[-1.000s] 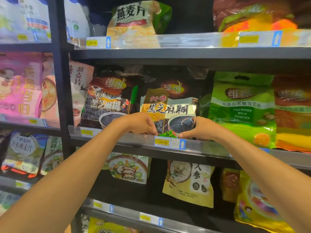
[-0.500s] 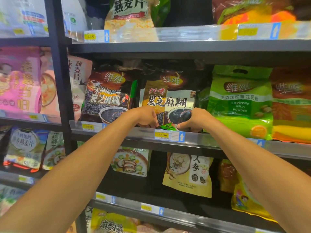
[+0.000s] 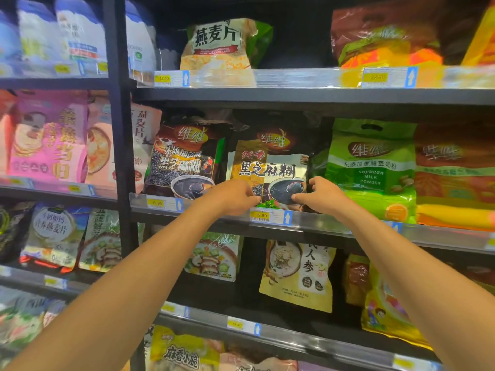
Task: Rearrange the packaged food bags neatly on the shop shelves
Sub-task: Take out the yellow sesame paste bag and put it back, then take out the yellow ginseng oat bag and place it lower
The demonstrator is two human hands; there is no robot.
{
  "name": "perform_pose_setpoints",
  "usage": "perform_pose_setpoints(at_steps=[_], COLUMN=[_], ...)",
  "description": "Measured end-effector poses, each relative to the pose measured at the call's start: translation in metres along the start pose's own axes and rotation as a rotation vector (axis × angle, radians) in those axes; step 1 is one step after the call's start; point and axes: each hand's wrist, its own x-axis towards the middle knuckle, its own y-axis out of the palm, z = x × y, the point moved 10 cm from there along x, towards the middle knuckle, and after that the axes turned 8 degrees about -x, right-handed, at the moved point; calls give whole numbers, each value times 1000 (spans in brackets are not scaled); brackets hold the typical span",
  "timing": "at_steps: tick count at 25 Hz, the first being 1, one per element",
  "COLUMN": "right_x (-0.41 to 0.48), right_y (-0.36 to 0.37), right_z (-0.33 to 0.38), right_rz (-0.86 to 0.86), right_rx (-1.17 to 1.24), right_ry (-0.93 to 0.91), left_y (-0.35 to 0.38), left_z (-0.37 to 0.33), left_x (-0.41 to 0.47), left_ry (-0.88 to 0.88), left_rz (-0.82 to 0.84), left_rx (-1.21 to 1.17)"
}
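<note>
A black-and-gold sesame paste bag (image 3: 270,167) stands upright on the middle shelf (image 3: 321,226), behind the price rail. My left hand (image 3: 233,196) pinches its lower left corner and my right hand (image 3: 318,195) pinches its lower right corner. Just left of it stands a similar dark sesame bag (image 3: 184,159). Touching its right side is a green soybean milk powder bag (image 3: 372,167). The held bag's bottom edge is hidden behind my hands and the rail.
An oatmeal bag (image 3: 219,49) and a red-orange bag (image 3: 383,36) sit on the shelf above. Below hang a ginseng bag (image 3: 300,274) and a vegetable bag (image 3: 214,258). A black upright post (image 3: 117,129) separates the left bay of pink bags (image 3: 48,137).
Both hands stay on the sesame paste bag's lower corners. The view has tilted, so the shelves sit slightly lower in frame than half a second ago.
</note>
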Motion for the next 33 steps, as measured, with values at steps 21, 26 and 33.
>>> perform_pose_setpoints(at_steps=[21, 26, 33], right_x=[-209, -172, -85], right_y=[87, 137, 222], right_z=[-91, -156, -229], right_rz=[-318, -211, 45], right_rx=[13, 110, 104], right_ry=[-213, -19, 240], left_y=[151, 218, 307], left_z=[33, 69, 120], left_x=[-163, -110, 11], left_ry=[184, 26, -254], left_rz=[-347, -207, 28], left_rx=[-131, -271, -493])
